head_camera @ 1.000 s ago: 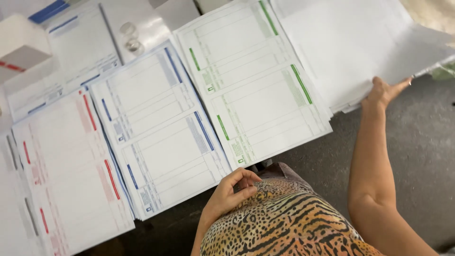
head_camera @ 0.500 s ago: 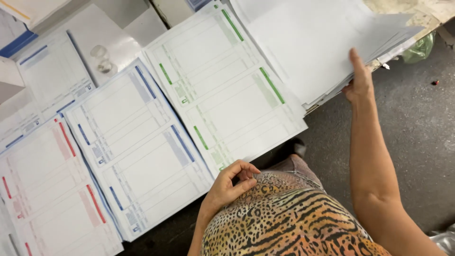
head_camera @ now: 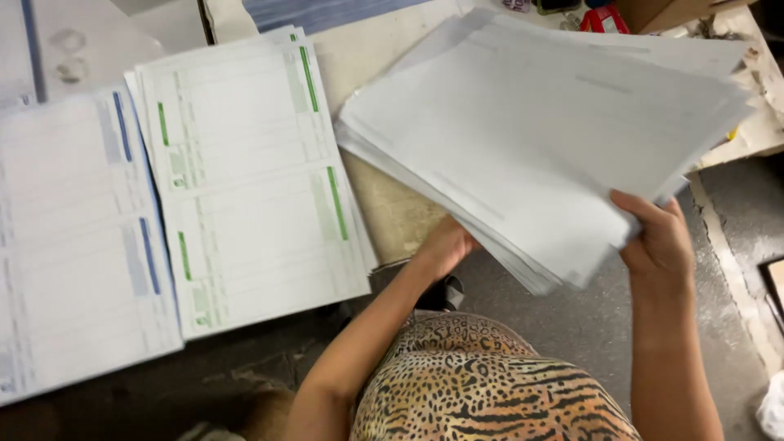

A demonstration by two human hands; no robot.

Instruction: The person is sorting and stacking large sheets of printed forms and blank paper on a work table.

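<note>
A thick stack of white paper sheets [head_camera: 539, 139] is lifted off the table, tilted toward me. My right hand [head_camera: 657, 241] grips its near right corner, thumb on top. My left hand [head_camera: 445, 249] is under the stack's near left edge, fingers hidden beneath the sheets. Left of it lies a pile of printed forms with green bars [head_camera: 245, 180], overhanging the table edge. Further left lies a pile of forms with blue bars [head_camera: 73, 237].
The beige table top [head_camera: 384, 196] shows between the piles. Small coloured items [head_camera: 600, 16] sit at the far edge. Dark grey floor [head_camera: 572, 318] lies below me, and my leopard-print garment [head_camera: 482, 384] fills the bottom centre.
My left hand left my lap and reached under the white stack. My right hand shifted from the stack's edge to gripping its corner, and the stack has come up off the table. The view swung right.
</note>
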